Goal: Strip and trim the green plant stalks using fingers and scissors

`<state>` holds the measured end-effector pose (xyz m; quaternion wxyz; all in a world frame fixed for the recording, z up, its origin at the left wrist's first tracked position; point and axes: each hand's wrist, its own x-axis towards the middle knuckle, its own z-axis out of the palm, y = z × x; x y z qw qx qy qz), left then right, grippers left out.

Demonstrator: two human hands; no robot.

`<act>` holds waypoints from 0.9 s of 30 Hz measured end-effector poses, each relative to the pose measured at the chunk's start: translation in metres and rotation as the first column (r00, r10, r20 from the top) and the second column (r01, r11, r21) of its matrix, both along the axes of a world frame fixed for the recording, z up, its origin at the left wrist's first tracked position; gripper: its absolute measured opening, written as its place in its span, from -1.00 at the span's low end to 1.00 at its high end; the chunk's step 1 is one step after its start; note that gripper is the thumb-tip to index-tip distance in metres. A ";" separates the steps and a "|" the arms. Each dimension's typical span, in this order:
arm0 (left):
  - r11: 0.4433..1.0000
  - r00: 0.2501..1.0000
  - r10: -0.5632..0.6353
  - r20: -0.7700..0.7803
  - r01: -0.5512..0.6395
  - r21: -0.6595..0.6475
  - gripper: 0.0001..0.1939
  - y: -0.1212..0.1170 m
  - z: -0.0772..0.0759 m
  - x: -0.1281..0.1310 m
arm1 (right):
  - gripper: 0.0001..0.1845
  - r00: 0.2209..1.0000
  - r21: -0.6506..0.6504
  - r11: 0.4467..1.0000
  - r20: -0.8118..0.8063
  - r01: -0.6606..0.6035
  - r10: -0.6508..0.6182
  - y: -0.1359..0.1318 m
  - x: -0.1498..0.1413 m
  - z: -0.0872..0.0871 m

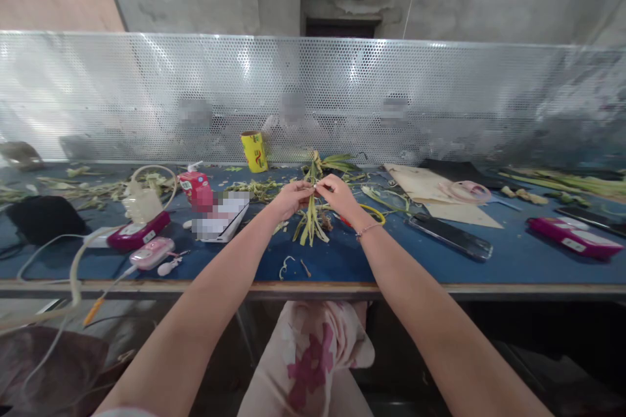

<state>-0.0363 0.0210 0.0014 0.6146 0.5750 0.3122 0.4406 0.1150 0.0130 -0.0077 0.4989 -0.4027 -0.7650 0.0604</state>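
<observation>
A bundle of long green leaves or stems [311, 228] spreads out on the blue tabletop in front of me, its cut-looking pale ends fanned toward me. My left hand [293, 199] closes around its middle from the left side. From the right, my right hand [337, 194] pinches at the same spot, fingertips meeting those of the left. Something small and whitish shows between the fingertips, too small to name. Beyond the hands, leafy tops [337, 161] of the plant point away from me. Beside my right wrist lies a yellow ring-shaped item [374, 214], partly hidden.
A yellow can [253, 151], a red pump bottle [195, 189] and a white phone [222, 218] stand or lie leftward. At right are a dark phone [452, 236], brown paper [415, 184] and a magenta device [573, 236]. A perforated metal screen [342, 101] rises behind.
</observation>
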 end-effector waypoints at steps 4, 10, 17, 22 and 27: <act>0.997 0.995 0.075 -0.061 -0.075 0.001 -0.73 0.006 0.001 -0.003 | -0.82 0.964 -0.103 0.964 0.129 0.247 -0.233 0.002 0.021 0.003; 0.969 0.967 0.241 -0.089 -0.233 0.084 -0.66 0.022 -0.003 -0.012 | -0.49 0.700 -0.447 0.553 0.574 0.703 -0.424 -0.001 0.057 -0.001; 0.977 0.976 0.213 -0.032 -0.214 -0.007 -0.90 0.031 -0.002 -0.019 | -0.29 0.696 -0.515 0.503 0.659 0.694 -0.285 -0.010 0.055 0.001; 0.989 0.987 0.147 0.070 -0.144 -0.044 -0.71 0.028 0.000 -0.018 | -0.51 0.712 -0.475 0.575 0.635 0.666 -0.300 -0.001 0.056 -0.006; 0.977 0.981 0.179 0.071 -0.186 0.102 -0.71 0.021 0.001 -0.017 | -0.60 0.737 -0.454 0.618 0.586 0.642 -0.336 0.006 0.058 -0.011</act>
